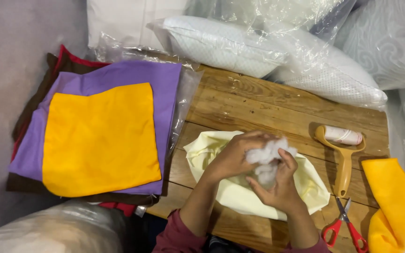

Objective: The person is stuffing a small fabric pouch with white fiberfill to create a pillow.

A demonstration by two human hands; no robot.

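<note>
Head view: two hands [258, 168] grip one stuffing clump [269, 157].

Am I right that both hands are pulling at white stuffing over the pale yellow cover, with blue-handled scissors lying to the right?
Not quite: in the head view the scissors have red handles. Otherwise yes: left hand and right hand hold white stuffing over the pale yellow cover.

Bare wood of the table [258, 100] is left open between the pillows in plastic [277, 56] at the back and the pale yellow cover [240, 194] at the front. The left side is blocked by the stack of fabric [101, 136]. On the right, passage is narrowed by the lint roller [343, 150], the scissors [345, 227] and the yellow cloth [392, 201].
</note>
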